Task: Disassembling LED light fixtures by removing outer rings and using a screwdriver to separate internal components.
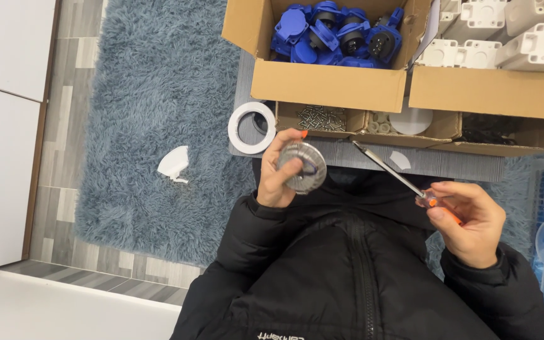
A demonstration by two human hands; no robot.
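The person's left hand [278, 179] is closed around a round, silvery disc-shaped part [302, 167], fingers curled behind it and the thumb pressed on its face, so that grip is clamped on the disc. The disc is held up just in front of the grey surface [448, 165], below the small cardboard tray of screws [320, 117]. The right hand [467, 220] is closed on a screwdriver [393, 170] by its clear and orange handle; the metal shaft slants up and away towards the disc, its tip near the disc but apart from it. Beyond the disc, on the surface, stands a cardboard box of blue connector parts [335, 34], and to the right of that box another box holds white plastic housings [505, 38]. A white ring [251, 128] lies at the surface's edge, just left of the screw tray. Further left of the disc a white scrap [174, 164] rests on the shaggy blue-grey rug [152, 94]. The person wears a black padded jacket [347, 277].
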